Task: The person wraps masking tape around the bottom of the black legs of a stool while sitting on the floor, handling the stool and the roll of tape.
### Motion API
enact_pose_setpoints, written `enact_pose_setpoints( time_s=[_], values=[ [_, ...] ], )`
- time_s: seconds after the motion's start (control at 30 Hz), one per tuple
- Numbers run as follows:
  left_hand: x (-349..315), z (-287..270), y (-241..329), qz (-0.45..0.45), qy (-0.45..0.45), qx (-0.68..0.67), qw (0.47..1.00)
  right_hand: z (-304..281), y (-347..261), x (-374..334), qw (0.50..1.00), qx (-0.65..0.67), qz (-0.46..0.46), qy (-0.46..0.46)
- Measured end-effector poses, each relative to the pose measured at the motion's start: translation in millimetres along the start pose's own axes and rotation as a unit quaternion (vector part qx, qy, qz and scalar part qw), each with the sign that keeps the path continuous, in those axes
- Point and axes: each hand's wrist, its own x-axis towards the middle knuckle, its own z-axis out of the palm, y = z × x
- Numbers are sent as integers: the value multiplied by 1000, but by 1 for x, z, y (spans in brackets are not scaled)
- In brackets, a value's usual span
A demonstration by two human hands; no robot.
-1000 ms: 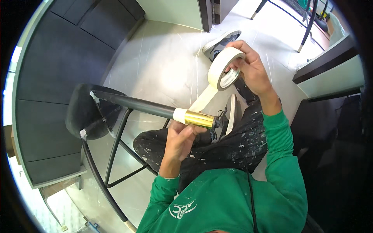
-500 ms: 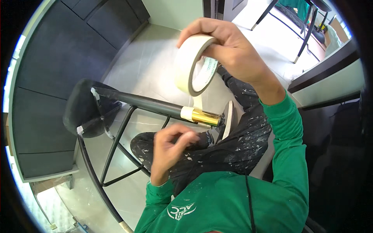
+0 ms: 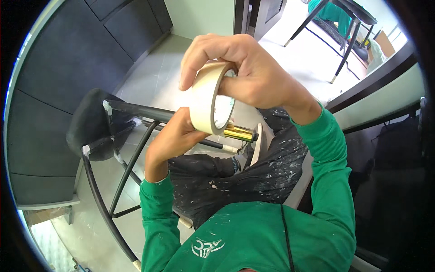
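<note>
A wide roll of cream masking tape [image 3: 202, 97] is in my right hand [image 3: 256, 75], the thumb through its core and the fingers bent over its outer side. Just below and left of the roll, my left hand [image 3: 171, 140] closes around a black stool leg [image 3: 147, 111]; the roll hides its fingertips. Past the roll, the leg's end shows a shiny gold sleeve [image 3: 240, 133]. The stool lies on its side across my legs, its dark padded seat [image 3: 90, 127] to the left. White wrapping covers the joints where legs meet seat. The roll hides the leg's taped band.
Dark cabinets [image 3: 50, 86] line the left side. Another black-legged stool [image 3: 346, 45] stands in the bright area at the upper right, near a person's green clothing. A glossy black panel [image 3: 385, 181] is at my right. My paint-spotted trousers [image 3: 235, 186] lie under the stool.
My left hand has moved up and left onto the stool leg. My right hand has lowered the tape roll slightly leftward, closer to the leg. The view has shifted a little.
</note>
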Motion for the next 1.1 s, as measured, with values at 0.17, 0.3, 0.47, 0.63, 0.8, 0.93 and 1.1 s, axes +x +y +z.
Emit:
enact_pose_setpoints(
  time_s=[0.17, 0.3, 0.47, 0.63, 0.8, 0.93, 1.1],
  values=[
    [-26, 12, -21, 101, 128, 115, 980, 20, -20, -5, 984, -158, -8, 80],
    [-41, 21, -40, 159, 141, 191, 958, 46, -46, -24, 971, -213, 29, 104],
    [-28, 15, -1, 131, 76, 175, 973, 108, -57, -57, 957, -255, -104, 93],
    [1, -20, 12, 51, -125, 130, 982, 141, -45, -80, 940, -289, -180, 8],
    [31, -26, 15, -37, -228, 84, 969, 137, -41, -88, 943, -266, -193, -50],
    [41, -21, 6, -7, -287, 142, 947, 140, -36, -95, 934, -294, -196, -60],
    [62, -25, -4, -58, -383, 102, 916, 140, -22, -112, 920, -333, -207, -22]
  ],
)
